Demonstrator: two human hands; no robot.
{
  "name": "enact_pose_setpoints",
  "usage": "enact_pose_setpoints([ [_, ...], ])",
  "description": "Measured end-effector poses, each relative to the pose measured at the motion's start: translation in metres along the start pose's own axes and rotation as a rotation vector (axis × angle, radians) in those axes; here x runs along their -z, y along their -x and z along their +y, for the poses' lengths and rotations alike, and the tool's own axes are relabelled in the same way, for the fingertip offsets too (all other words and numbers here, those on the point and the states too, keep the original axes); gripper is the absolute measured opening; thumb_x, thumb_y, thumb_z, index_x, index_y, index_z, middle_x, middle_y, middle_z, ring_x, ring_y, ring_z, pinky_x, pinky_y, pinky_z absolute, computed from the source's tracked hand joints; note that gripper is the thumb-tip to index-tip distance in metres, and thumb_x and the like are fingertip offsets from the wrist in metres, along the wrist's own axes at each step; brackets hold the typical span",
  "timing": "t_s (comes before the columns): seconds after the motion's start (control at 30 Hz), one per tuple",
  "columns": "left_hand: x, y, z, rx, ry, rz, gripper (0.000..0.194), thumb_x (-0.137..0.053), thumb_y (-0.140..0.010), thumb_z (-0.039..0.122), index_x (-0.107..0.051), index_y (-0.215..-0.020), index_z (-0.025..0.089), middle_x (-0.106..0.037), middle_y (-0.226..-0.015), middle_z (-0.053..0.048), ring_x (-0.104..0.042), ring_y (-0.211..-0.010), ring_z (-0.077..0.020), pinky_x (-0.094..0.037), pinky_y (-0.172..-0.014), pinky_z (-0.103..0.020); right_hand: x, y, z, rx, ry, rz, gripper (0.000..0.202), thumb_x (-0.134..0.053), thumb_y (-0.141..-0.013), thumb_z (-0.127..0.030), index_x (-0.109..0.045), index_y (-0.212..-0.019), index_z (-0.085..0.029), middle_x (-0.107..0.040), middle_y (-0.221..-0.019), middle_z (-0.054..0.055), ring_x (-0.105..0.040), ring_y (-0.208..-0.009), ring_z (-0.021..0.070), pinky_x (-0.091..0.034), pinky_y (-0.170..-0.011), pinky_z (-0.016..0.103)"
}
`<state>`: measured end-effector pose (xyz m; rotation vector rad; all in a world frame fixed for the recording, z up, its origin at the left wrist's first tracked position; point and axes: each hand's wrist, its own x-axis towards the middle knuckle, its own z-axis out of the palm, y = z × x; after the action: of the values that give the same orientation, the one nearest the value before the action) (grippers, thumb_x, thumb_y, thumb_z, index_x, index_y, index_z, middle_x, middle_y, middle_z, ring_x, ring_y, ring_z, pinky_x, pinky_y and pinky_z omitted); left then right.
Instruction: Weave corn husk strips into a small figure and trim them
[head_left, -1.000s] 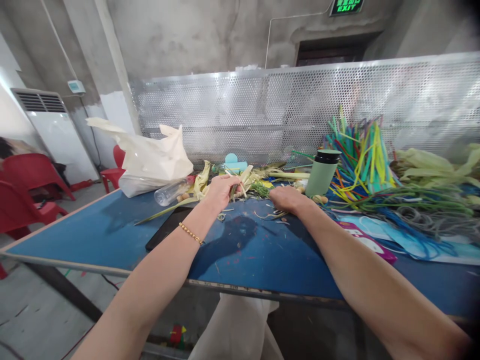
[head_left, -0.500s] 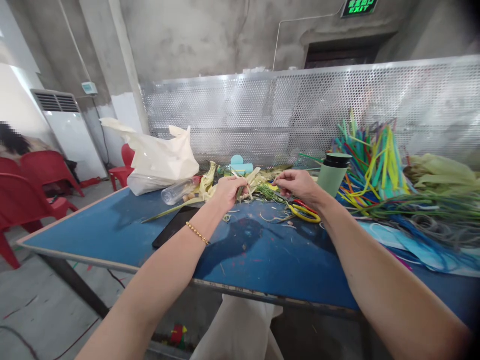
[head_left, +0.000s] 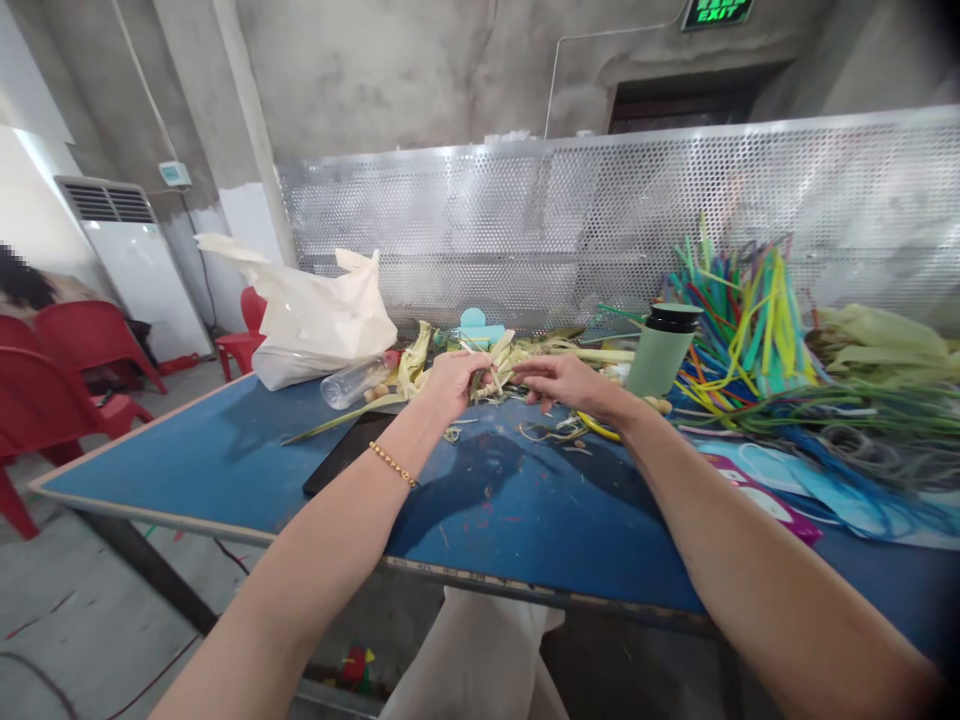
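My left hand, with a gold bead bracelet at its wrist, pinches a bundle of pale green strips above the blue table. Just to its right is my right hand, palm down, its fingers stretched toward the bundle and slightly apart. I see nothing between those fingers. Behind and below the hands lies a heap of leaf strips and green scraps. The yellow handle of the scissors shows partly under my right wrist.
At the left are a white plastic bag, a clear bottle and a black tablet. A green tumbler, colourful strips and blue masks are at the right. Red chairs stand beyond, near a person.
My right hand has moved left, closer to my left hand, and its fingers have opened out. More of the purple item by my right forearm shows. My left hand has hardly moved.
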<state>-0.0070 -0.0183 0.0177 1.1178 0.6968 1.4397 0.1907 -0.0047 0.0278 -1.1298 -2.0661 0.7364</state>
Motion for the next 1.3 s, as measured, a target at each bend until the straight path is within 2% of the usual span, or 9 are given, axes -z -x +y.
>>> enact_pose_setpoints([
  [0.1,0.000,-0.001,0.000,0.007,0.024,0.008,0.012,-0.062,-0.064,0.004,-0.057,-0.057,0.011,-0.061,-0.059,-0.004,-0.051,-0.048,-0.0074,-0.039,-0.051,-0.023,0.011,-0.001,0.006,-0.025,0.239,0.170,0.022,-0.055,-0.079,-0.023,-0.071,-0.089,-0.013,-0.071,-0.073,0.005,-0.062,-0.058,0.0142,-0.045,-0.050,0.023],
  [0.2,0.001,-0.002,0.000,0.009,0.031,0.014,0.012,-0.061,-0.064,0.002,-0.057,-0.056,0.010,-0.060,-0.057,-0.004,-0.052,-0.048,-0.0075,-0.039,-0.050,-0.022,0.013,-0.002,0.009,-0.035,0.450,0.047,0.018,-0.057,-0.076,-0.023,-0.071,-0.072,-0.012,-0.066,-0.059,0.003,-0.060,-0.053,0.0138,-0.043,-0.054,0.024],
  [0.37,0.001,-0.002,-0.001,0.016,0.014,0.028,0.012,-0.061,-0.064,0.001,-0.057,-0.057,0.010,-0.057,-0.054,-0.001,-0.051,-0.046,-0.0066,-0.038,-0.049,-0.021,-0.023,-0.010,0.019,0.083,0.538,-0.166,0.018,-0.065,-0.075,-0.027,-0.077,-0.082,-0.016,-0.073,-0.075,0.004,-0.062,-0.068,0.0154,-0.041,-0.060,0.022],
  [0.47,0.000,-0.001,-0.001,0.031,-0.004,0.046,0.011,-0.059,-0.065,0.001,-0.057,-0.058,0.010,-0.057,-0.053,-0.001,-0.049,-0.044,-0.0065,-0.037,-0.048,-0.022,-0.042,-0.012,0.025,0.094,0.714,-0.170,0.012,-0.065,-0.073,-0.018,-0.076,-0.078,-0.016,-0.073,-0.079,0.006,-0.061,-0.071,0.0157,-0.038,-0.061,0.023],
  [0.57,0.000,-0.001,-0.001,0.044,-0.010,0.057,0.012,-0.057,-0.066,0.000,-0.057,-0.059,0.009,-0.057,-0.051,-0.001,-0.049,-0.043,-0.0067,-0.036,-0.046,-0.022,-0.049,-0.010,0.027,0.086,0.823,-0.161,0.014,-0.059,-0.074,-0.012,-0.073,-0.075,-0.014,-0.072,-0.077,0.008,-0.059,-0.068,0.0153,-0.035,-0.059,0.024],
  [0.83,0.001,-0.002,0.000,0.092,-0.019,0.068,0.012,-0.059,-0.066,0.000,-0.057,-0.059,0.009,-0.058,-0.053,-0.002,-0.051,-0.044,-0.0070,-0.038,-0.047,-0.022,-0.028,-0.013,0.016,0.006,0.540,-0.012,0.019,-0.052,-0.083,-0.016,-0.069,-0.075,-0.014,-0.071,-0.073,0.005,-0.056,-0.056,0.0114,-0.038,-0.057,0.022],
  [0.97,0.002,-0.002,-0.002,0.106,-0.022,0.040,0.011,-0.062,-0.066,-0.001,-0.058,-0.062,0.008,-0.059,-0.056,-0.001,-0.052,-0.045,-0.0066,-0.040,-0.048,-0.021,-0.028,-0.011,0.021,0.067,0.590,-0.109,0.013,-0.067,-0.077,-0.027,-0.072,-0.079,-0.015,-0.072,-0.079,0.005,-0.061,-0.070,0.0150,-0.040,-0.062,0.022],
  [1.1,0.005,-0.006,-0.006,0.097,-0.030,0.047,0.012,-0.064,-0.066,0.000,-0.057,-0.061,0.009,-0.057,-0.055,0.001,-0.054,-0.047,-0.0073,-0.041,-0.050,-0.021,-0.037,-0.012,0.030,0.036,0.599,-0.241,0.008,-0.064,-0.073,-0.019,-0.071,-0.073,-0.015,-0.070,-0.073,0.004,-0.060,-0.068,0.0148,-0.038,-0.059,0.022],
  [1.3,0.007,-0.009,-0.004,0.134,-0.048,0.097,0.015,-0.064,-0.065,-0.001,-0.056,-0.060,0.010,-0.058,-0.054,0.001,-0.057,-0.048,-0.0084,-0.045,-0.052,-0.022,-0.028,-0.009,0.019,0.028,0.382,-0.101,0.010,-0.056,-0.073,-0.019,-0.063,-0.067,-0.015,-0.063,-0.062,0.001,-0.055,-0.056,0.0124,-0.039,-0.053,0.023],
])
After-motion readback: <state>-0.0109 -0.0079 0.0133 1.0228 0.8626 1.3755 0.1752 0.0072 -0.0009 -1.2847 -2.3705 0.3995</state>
